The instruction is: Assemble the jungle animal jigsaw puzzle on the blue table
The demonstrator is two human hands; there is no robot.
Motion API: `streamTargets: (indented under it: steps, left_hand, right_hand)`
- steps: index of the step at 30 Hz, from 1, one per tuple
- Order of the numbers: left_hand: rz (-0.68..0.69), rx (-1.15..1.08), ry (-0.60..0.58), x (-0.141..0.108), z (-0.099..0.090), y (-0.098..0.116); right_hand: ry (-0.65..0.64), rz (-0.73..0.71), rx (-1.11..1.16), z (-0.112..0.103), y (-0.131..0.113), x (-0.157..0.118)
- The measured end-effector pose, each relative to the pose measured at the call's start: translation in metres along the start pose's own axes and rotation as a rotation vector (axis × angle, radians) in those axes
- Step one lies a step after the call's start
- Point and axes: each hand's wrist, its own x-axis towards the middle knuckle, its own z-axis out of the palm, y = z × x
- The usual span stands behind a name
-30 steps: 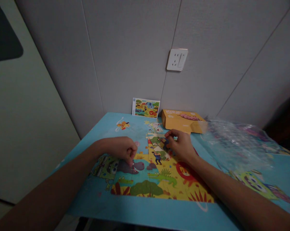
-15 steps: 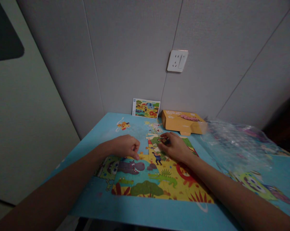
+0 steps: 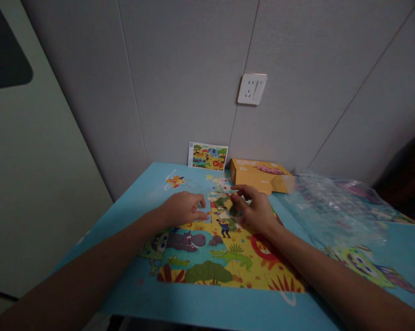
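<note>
A partly joined jigsaw puzzle (image 3: 207, 257) lies flat on the blue table, with a hippo, crocodiles and a lion in its near part. My left hand (image 3: 184, 209) hovers at its far left edge, thumb and fingers apart and nothing between them. Over the far middle of the puzzle is my right hand (image 3: 257, 211), thumb and forefinger spread. Just left of its fingertips, a puzzle piece (image 3: 229, 205) lies askew on other pieces. The right hand and forearm hide part of the puzzle's right side.
A small picture card (image 3: 208, 156) leans against the wall. Beside it rests a yellow box (image 3: 258, 174). Crumpled clear plastic (image 3: 334, 207) covers the table's right side. The blue tabletop (image 3: 200, 301) bears printed cartoon figures, and its near edge shows below the puzzle.
My left hand's fingers have spread from a curled pinch. My right hand's thumb and forefinger have parted, leaving a puzzle piece that was at its fingertips. The view shifted slightly.
</note>
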Motion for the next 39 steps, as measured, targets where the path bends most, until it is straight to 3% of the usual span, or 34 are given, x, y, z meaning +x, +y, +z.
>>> streamTargets:
  steps: [5,8,11,16,19,23,28,31,35,39]
  left_hand:
    - [0.13,-0.077,0.128,0.0,0.007,0.011]
    - [0.161,-0.041,0.166,0.0,0.01,0.013]
    - [0.147,-0.031,0.192,0.0,0.011,0.01]
    - [0.032,-0.064,0.291,0.002,0.007,0.002]
    - [-0.045,-0.116,0.318,0.004,0.006,-0.001]
    - [-0.106,-0.252,0.339,0.006,0.012,-0.003]
    - [-0.15,-0.503,0.3,0.009,0.024,-0.001]
    - [-0.115,-0.644,0.227,0.01,0.026,0.002]
    - [-0.116,-0.68,0.206,0.008,0.024,0.006]
    - [-0.101,-0.679,0.151,0.008,0.023,0.003]
  right_hand:
    - [-0.101,-0.059,0.299,0.002,-0.01,-0.007]
    - [-0.186,-0.089,0.331,0.004,-0.015,-0.01]
    - [-0.238,-0.125,0.195,0.002,-0.016,-0.008]
    - [-0.219,-0.207,-0.11,0.001,-0.007,-0.003]
    - [-0.329,-0.291,-0.21,0.003,-0.001,-0.004]
    - [-0.423,-0.294,-0.231,0.006,0.002,-0.006]
    - [-0.311,-0.269,-0.12,0.006,0.002,-0.006]
    - [-0.332,-0.313,0.057,0.003,-0.003,-0.008]
    - [-0.409,-0.175,0.313,0.002,-0.012,-0.014]
    - [-0.373,-0.111,0.39,0.007,-0.012,-0.014]
